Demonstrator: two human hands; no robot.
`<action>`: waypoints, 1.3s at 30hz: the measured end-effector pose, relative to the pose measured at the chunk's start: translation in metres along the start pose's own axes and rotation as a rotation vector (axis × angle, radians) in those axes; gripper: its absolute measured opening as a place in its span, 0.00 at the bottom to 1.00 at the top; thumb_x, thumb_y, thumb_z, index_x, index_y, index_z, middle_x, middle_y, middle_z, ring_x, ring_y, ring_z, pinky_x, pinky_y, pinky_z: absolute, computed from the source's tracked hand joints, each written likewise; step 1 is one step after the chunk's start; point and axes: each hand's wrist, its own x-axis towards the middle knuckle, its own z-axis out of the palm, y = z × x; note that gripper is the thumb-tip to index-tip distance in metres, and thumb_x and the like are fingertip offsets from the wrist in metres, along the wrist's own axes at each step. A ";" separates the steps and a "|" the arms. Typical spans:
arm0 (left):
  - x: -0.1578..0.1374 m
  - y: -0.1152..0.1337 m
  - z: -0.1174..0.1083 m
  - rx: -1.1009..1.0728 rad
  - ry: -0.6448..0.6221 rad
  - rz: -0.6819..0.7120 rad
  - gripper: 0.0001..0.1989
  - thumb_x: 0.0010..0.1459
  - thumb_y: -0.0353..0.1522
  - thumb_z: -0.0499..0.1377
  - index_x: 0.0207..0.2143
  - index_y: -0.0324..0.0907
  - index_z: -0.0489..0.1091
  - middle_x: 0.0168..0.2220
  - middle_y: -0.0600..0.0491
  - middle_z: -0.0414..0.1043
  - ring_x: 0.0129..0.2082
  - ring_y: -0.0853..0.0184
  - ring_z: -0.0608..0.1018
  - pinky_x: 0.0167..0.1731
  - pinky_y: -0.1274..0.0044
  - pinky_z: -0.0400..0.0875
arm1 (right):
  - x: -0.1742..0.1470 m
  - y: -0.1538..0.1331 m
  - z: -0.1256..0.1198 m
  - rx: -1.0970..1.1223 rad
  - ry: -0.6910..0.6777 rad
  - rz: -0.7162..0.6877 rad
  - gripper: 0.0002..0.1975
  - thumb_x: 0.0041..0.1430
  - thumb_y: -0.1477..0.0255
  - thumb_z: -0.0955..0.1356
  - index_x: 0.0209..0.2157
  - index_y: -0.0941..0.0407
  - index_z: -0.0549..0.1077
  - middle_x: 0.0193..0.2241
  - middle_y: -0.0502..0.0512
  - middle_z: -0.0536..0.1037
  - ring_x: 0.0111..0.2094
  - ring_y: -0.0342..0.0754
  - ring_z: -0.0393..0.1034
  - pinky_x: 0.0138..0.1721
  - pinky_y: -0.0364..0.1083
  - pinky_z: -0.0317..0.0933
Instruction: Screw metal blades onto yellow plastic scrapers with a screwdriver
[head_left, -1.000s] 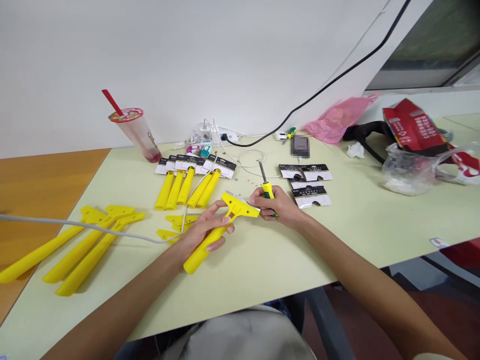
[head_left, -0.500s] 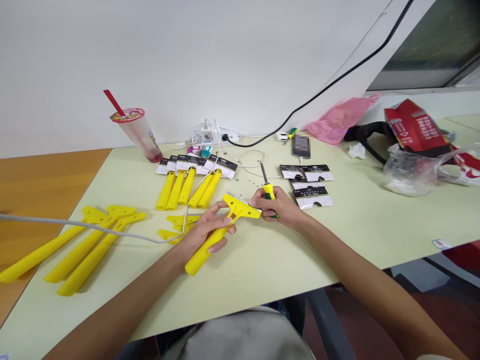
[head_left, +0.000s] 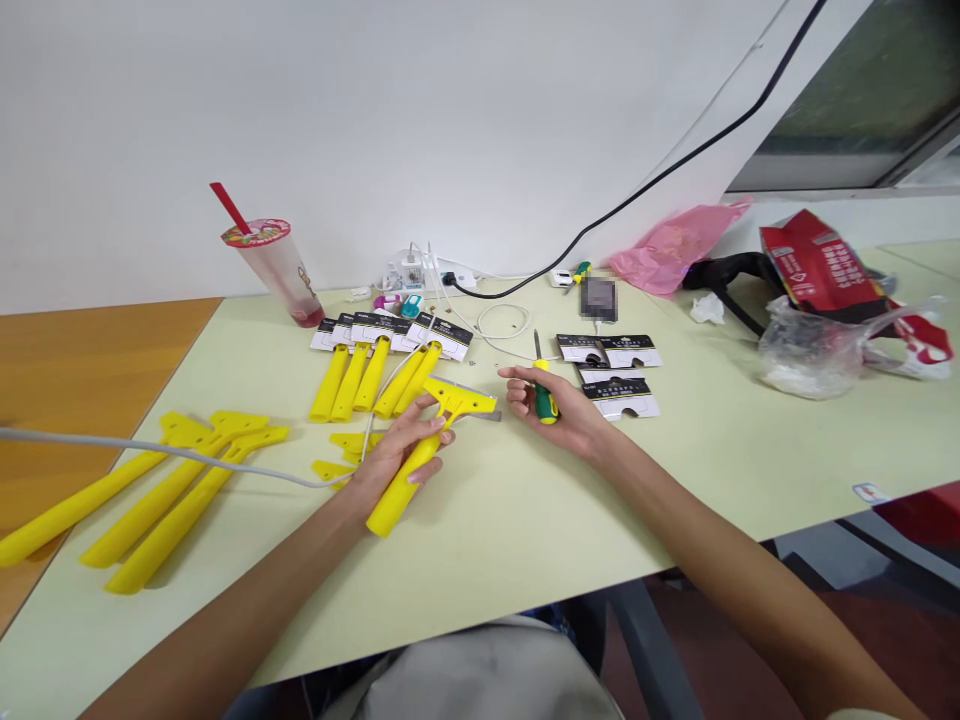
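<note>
A yellow scraper (head_left: 409, 484) with a wide head and a metal blade is in my left hand (head_left: 400, 447), fingers wrapped round its neck. Its head points up and to the right. My right hand (head_left: 559, 405) holds a green and yellow screwdriver (head_left: 545, 402) against the palm, shaft pointing up; its thumb and forefinger reach toward the scraper head, a small gap away. Beyond my left hand several yellow handles (head_left: 371, 372) lie in a row over printed cards (head_left: 451, 338). Small yellow head plates (head_left: 349, 441) are partly hidden behind my left hand.
Three long yellow scrapers (head_left: 187, 495) lie at left, with a grey cable (head_left: 247, 472) crossing above them. A drink cup (head_left: 274, 272) stands near the wall. More cards (head_left: 619, 392), a blurred device (head_left: 599, 298), a pink bag (head_left: 664, 252) and a clear plastic bag (head_left: 806, 345) are at right.
My right hand has come off the scraper head, and its forefinger is now stretched out. The scraper in my left hand has shifted slightly left and up.
</note>
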 end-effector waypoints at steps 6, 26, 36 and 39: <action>0.001 0.000 -0.002 -0.022 0.001 -0.008 0.24 0.60 0.23 0.71 0.53 0.46 0.66 0.44 0.53 0.73 0.33 0.72 0.82 0.09 0.88 0.62 | -0.003 -0.003 0.002 0.039 0.032 0.020 0.24 0.49 0.89 0.71 0.48 0.60 0.81 0.46 0.62 0.84 0.56 0.49 0.82 0.58 0.40 0.78; 0.003 -0.003 -0.002 0.027 0.041 -0.033 0.23 0.58 0.24 0.73 0.51 0.44 0.68 0.44 0.51 0.76 0.34 0.70 0.82 0.11 0.88 0.60 | -0.010 -0.003 0.005 -0.007 0.052 0.003 0.29 0.45 0.89 0.67 0.49 0.57 0.78 0.53 0.65 0.85 0.68 0.55 0.75 0.65 0.48 0.76; -0.003 -0.010 0.005 0.175 -0.076 -0.222 0.22 0.57 0.27 0.75 0.49 0.41 0.71 0.41 0.49 0.79 0.33 0.67 0.84 0.11 0.86 0.55 | -0.020 -0.007 0.012 -0.123 -0.098 -0.055 0.26 0.44 0.86 0.69 0.47 0.57 0.78 0.53 0.66 0.86 0.66 0.58 0.77 0.72 0.55 0.69; -0.003 -0.013 0.004 0.165 -0.114 -0.271 0.21 0.58 0.28 0.75 0.49 0.41 0.71 0.44 0.48 0.80 0.32 0.68 0.84 0.11 0.86 0.54 | -0.023 -0.005 0.020 -0.154 -0.133 -0.065 0.23 0.46 0.85 0.70 0.46 0.60 0.79 0.52 0.69 0.87 0.65 0.59 0.78 0.73 0.54 0.66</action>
